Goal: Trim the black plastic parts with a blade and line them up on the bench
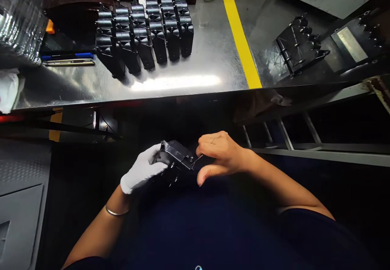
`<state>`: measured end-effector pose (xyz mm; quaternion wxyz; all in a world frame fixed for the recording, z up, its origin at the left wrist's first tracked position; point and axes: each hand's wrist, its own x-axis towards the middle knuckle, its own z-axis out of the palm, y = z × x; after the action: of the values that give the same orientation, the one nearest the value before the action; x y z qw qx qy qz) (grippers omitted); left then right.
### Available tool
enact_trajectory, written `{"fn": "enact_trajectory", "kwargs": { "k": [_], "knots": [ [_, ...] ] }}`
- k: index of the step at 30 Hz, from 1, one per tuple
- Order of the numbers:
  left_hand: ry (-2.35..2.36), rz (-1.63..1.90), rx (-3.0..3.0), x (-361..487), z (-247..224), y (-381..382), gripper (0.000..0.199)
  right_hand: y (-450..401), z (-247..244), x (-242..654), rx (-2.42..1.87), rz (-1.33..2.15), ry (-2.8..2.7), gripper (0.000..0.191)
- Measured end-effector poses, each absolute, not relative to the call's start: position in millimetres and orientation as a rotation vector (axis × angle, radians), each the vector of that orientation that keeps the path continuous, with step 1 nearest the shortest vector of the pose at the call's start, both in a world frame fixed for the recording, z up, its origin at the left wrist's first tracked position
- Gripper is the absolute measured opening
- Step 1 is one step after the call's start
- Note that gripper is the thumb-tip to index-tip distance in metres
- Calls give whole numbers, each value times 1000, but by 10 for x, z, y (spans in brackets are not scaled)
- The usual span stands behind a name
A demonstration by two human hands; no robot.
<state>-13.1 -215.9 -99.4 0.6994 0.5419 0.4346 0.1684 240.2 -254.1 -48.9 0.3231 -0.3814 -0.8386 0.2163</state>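
My left hand (pixel 143 169), in a white glove, grips a black moulded plastic part (pixel 177 153) by its left end, in front of my body below the bench edge. Small prongs stick out from the part's underside. At the part's right end is my bare right hand (pixel 221 152), its fingers curled and its thumb held apart below. A thin, narrow piece (pixel 197 160) runs between the curled fingers and the part's right corner; its kind is too small to tell.
On the metal bench (pixel 210 50) stands a row of several similar black parts (pixel 155 30). Pens (pixel 68 57) and a clear plastic stack (pixel 20 22) lie left. Right of the yellow tape (pixel 239 30) are more black parts (pixel 300 44). A metal frame (pixel 284 134) is below right.
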Motion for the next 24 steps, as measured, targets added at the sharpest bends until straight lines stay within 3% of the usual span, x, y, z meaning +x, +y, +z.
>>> {"fn": "enact_trajectory", "kwargs": {
  "k": [19, 24],
  "knots": [
    [878, 314, 1107, 11, -964, -2134, 68, -2478, -553, 2332, -1037, 248, -2204, 56],
    [887, 323, 1108, -4, -989, -2140, 66, -2503, -592, 2338, -1065, 435, -2217, 56]
  ]
}}
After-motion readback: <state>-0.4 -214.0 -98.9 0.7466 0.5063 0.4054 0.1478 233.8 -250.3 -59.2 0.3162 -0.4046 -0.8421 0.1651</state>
